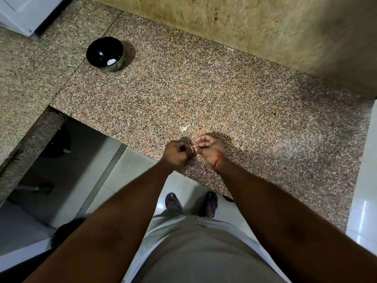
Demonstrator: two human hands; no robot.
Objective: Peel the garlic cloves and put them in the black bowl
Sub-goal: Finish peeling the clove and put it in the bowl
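My left hand and my right hand meet above the counter's front edge, and both pinch one small garlic clove between their fingertips. The clove is mostly hidden by the fingers; a pale strip of skin shows between the hands. Another garlic clove with its skin on lies on the counter just beyond my hands. The black bowl stands far off at the back left and holds one white peeled clove.
The speckled granite counter runs back to a beige tiled wall. A white appliance sits at the back left corner. A lower granite ledge lies to the left. My feet stand on pale floor tiles.
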